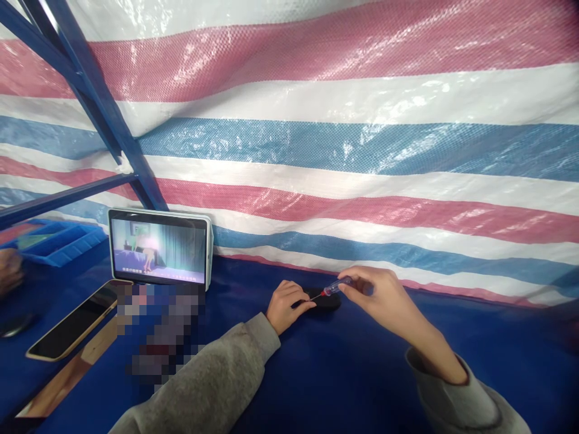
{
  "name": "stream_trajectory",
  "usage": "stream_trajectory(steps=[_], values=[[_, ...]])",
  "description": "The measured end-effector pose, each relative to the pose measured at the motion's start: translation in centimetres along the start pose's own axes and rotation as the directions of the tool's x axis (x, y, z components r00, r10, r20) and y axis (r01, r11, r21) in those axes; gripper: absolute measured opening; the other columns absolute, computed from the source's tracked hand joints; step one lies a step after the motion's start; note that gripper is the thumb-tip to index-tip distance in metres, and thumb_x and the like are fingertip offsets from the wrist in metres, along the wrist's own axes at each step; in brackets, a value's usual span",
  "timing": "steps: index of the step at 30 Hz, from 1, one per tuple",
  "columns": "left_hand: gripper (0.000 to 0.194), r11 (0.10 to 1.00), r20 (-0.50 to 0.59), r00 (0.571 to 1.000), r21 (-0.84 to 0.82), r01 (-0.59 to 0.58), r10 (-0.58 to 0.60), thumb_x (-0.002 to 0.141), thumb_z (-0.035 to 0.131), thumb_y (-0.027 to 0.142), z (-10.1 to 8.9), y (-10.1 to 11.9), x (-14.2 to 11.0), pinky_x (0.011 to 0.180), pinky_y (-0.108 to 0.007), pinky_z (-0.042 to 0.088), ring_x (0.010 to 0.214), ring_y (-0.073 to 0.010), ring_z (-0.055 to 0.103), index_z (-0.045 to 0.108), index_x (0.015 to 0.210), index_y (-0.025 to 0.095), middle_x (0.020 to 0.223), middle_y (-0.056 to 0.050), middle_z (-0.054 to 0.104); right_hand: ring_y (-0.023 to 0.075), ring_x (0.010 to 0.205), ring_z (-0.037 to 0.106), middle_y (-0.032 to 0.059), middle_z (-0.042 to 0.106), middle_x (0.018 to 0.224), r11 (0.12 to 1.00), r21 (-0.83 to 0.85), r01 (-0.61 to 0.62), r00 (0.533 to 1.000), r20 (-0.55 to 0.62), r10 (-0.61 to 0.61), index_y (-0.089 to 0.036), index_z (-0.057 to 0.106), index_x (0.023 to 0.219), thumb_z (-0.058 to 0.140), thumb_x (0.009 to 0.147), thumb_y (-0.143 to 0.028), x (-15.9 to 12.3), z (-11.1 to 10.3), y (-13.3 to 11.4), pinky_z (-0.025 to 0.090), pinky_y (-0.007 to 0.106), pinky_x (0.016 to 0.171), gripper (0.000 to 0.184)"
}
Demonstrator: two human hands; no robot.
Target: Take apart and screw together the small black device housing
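Note:
My left hand (286, 303) rests on the blue table cover with its fingers curled onto a small black object (326, 299) and pins it down. In my right hand (379, 295) is a small screwdriver (335, 287) with a clear handle and a red collar, pinched between the fingers. Its tip points left and down onto the black object. Both arms wear grey sleeves.
A small tablet (159, 248) showing a video stands at the left against the striped tarp wall (344, 132). A phone (75, 326) lies face up on the cloth nearer me. A blue tray (58, 241) and another person's hand (9, 271) are at far left, under blue metal struts.

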State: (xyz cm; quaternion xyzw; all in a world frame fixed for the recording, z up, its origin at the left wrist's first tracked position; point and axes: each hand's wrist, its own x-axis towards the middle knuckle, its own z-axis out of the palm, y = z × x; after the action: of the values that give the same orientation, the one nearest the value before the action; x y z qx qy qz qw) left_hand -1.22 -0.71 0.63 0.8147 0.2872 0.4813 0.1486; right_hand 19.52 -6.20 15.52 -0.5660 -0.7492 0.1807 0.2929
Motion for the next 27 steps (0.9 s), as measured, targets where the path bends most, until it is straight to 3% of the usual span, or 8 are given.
stream_trajectory(steps=[16, 21, 24, 27], values=[[0.024, 0.999, 0.002, 0.999, 0.013, -0.045, 0.045, 0.088, 0.064, 0.036, 0.1, -0.1, -0.1, 0.073, -0.031, 0.043, 0.073, -0.0165, 0.062, 0.067, 0.073, 0.017, 0.070, -0.002, 0.068, 0.0137, 0.059, 0.057, 0.0011, 0.066, 0.069, 0.998, 0.016, 0.067, 0.998, -0.009, -0.067, -0.020, 0.069, 0.088, 0.057, 0.084, -0.033, -0.1, 1.0, -0.6, 0.048, 0.026, 0.059, 0.018], [0.024, 0.999, 0.034, 0.998, 0.018, -0.044, 0.044, 0.090, 0.062, 0.036, -0.1, 0.1, -0.1, 0.075, -0.032, 0.043, 0.075, -0.0168, 0.062, 0.067, 0.074, 0.018, 0.070, -0.002, 0.068, 0.0153, 0.070, 0.063, 0.0052, 0.069, 0.089, 0.986, 0.124, 0.113, 0.993, 0.001, -0.114, -0.021, 0.067, 0.094, 0.055, 0.088, -0.037, -0.1, 2.0, -1.3, 0.052, 0.026, 0.065, 0.021], [0.022, 0.999, 0.062, 0.998, 0.036, 0.008, -0.011, 0.088, 0.064, 0.041, -0.4, 0.5, 0.0, 0.079, -0.034, 0.044, 0.084, -0.0192, 0.062, 0.069, 0.088, 0.019, 0.085, -0.004, 0.069, 0.0158, 0.074, 0.065, 0.0047, 0.071, 0.092, 0.985, 0.141, 0.097, 0.995, -0.009, -0.097, -0.021, 0.066, 0.095, 0.053, 0.089, -0.038, -0.1, 2.0, -1.2, 0.053, 0.026, 0.067, 0.021], [0.042, 0.995, 0.168, 0.984, 0.086, 0.042, -0.056, 0.084, 0.067, 0.045, -0.6, 0.6, 0.1, 0.091, -0.039, 0.043, 0.108, -0.0251, 0.057, 0.061, 0.119, 0.022, 0.119, -0.009, 0.062, 0.0155, 0.070, 0.065, 0.0033, 0.072, 0.086, 0.994, 0.096, 0.043, 0.995, -0.089, -0.035, -0.021, 0.066, 0.094, 0.053, 0.089, -0.039, -0.1, 1.4, -0.6, 0.052, 0.026, 0.066, 0.022]])
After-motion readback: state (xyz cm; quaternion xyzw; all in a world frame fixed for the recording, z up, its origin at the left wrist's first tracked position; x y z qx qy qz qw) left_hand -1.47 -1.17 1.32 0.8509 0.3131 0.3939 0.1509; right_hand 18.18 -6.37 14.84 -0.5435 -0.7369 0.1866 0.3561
